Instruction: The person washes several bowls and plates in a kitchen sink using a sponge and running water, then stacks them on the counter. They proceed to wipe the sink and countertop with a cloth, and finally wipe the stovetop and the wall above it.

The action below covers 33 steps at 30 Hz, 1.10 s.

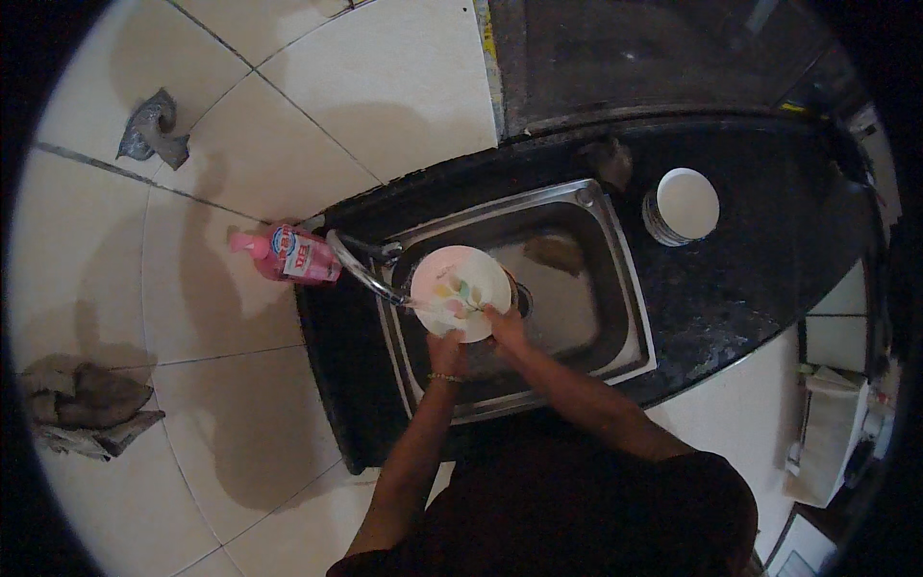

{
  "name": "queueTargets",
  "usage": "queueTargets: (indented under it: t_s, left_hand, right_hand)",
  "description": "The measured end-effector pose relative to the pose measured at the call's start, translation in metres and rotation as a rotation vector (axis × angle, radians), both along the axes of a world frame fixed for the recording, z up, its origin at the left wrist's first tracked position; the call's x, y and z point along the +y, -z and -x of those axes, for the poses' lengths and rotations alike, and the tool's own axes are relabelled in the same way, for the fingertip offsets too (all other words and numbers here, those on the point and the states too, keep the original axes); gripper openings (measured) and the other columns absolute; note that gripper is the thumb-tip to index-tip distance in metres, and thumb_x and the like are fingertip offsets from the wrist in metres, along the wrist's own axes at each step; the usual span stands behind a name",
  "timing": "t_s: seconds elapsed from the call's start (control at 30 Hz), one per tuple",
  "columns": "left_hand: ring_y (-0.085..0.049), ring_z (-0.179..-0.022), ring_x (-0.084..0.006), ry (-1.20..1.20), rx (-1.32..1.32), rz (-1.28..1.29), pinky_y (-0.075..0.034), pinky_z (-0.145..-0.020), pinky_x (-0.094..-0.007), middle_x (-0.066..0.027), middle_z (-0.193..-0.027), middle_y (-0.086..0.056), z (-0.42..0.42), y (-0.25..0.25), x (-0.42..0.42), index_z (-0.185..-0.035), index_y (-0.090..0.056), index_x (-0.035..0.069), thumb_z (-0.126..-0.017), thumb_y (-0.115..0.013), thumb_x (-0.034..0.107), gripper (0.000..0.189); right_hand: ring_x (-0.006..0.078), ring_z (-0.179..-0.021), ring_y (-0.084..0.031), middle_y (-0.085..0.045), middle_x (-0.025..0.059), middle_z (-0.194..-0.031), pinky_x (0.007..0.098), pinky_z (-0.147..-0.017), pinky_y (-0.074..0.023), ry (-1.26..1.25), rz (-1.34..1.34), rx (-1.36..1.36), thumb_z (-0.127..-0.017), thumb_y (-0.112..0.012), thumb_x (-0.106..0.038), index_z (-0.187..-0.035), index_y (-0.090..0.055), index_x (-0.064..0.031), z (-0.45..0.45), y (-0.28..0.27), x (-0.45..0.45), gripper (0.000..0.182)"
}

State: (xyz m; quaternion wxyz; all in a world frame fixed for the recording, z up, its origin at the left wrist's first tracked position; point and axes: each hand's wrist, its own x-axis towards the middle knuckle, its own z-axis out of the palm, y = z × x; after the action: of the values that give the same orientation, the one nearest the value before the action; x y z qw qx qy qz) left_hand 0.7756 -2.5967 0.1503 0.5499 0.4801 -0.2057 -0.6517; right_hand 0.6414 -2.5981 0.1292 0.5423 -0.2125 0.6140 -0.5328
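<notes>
A round white plate with a leaf print is tilted over the left part of a stainless steel sink. My left hand, with a beaded bracelet at its wrist, grips the plate's near edge. On the near right edge is my right hand, its thumb over the printed face. The fingers of both hands are hidden beneath the plate. The spout of a chrome faucet ends at the plate's left edge, where water seems to run onto it. A brown object, too dim to name, lies in the sink.
A pink pump bottle stands behind the faucet, at the left edge of the black countertop. Right of the sink is a stack of white bowls. A dark crumpled object lies behind the sink. Cloths hang on the tiled wall.
</notes>
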Motion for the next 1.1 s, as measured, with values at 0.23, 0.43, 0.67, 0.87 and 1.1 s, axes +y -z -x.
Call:
queueTargets:
  t_s: [0.23,0.43,0.67,0.87,1.1]
  left_hand:
    - [-0.055,-0.087,-0.0214,0.128,-0.375,-0.100,-0.046,-0.073,-0.0340,-0.0108,-0.101,-0.055,-0.023,-0.053,0.002,-0.110,-0.048,-0.001,-0.076,-0.052,0.011,0.036]
    - [-0.055,-0.088,-0.0231,0.247,-0.696,-0.008,-0.046,-0.075,-0.0332,-0.0126,-0.105,-0.053,-0.003,-0.061,-0.003,-0.115,-0.044,0.000,-0.089,-0.040,0.030,0.040]
    - [-0.055,-0.091,-0.0241,0.162,0.004,-0.032,-0.047,-0.075,-0.0349,-0.0124,-0.105,-0.054,-0.012,-0.037,-0.014,-0.114,-0.043,-0.003,-0.089,-0.040,0.030,0.042]
    - [-0.056,-0.092,-0.0255,0.195,-0.144,0.014,-0.048,-0.077,-0.0378,-0.0132,-0.107,-0.054,-0.049,-0.021,-0.040,-0.115,-0.044,-0.003,-0.085,-0.048,0.015,0.035]
    - [-0.054,-0.092,-0.0209,0.359,0.314,-0.088,-0.045,-0.079,-0.0321,-0.0076,-0.102,-0.055,0.015,-0.014,-0.025,-0.115,-0.046,0.004,-0.081,-0.058,0.024,0.042]
  right_hand:
    - [0.0314,-0.085,-0.056,-0.056,0.0145,-0.094,0.0385,-0.072,-0.0453,-0.260,0.319,1.095,-0.083,-0.048,-0.022,-0.097,-0.048,-0.0051,0.007,-0.040,-0.021,0.022]
    - [0.0312,-0.125,-0.025,-0.028,0.0177,-0.133,0.0435,-0.101,-0.0199,-0.754,0.848,1.220,-0.083,-0.044,-0.025,-0.125,-0.034,-0.0008,-0.010,-0.063,-0.012,0.050]
    - [0.0301,-0.124,-0.026,-0.030,0.0181,-0.132,0.0424,-0.101,-0.0210,-0.848,0.702,0.676,-0.081,-0.044,-0.028,-0.124,-0.038,-0.0052,-0.008,-0.061,-0.002,0.049]
    - [0.0341,-0.100,-0.048,-0.049,0.0217,-0.108,0.0425,-0.084,-0.0391,-0.287,0.332,0.872,-0.082,-0.048,-0.026,-0.111,-0.043,-0.0020,0.034,-0.067,0.019,0.039]
    - [0.0419,-0.075,-0.055,-0.058,0.0226,-0.085,0.0451,-0.067,-0.0462,-0.330,0.289,0.602,-0.081,-0.045,-0.016,-0.111,-0.042,-0.0027,0.030,-0.107,0.003,0.032]
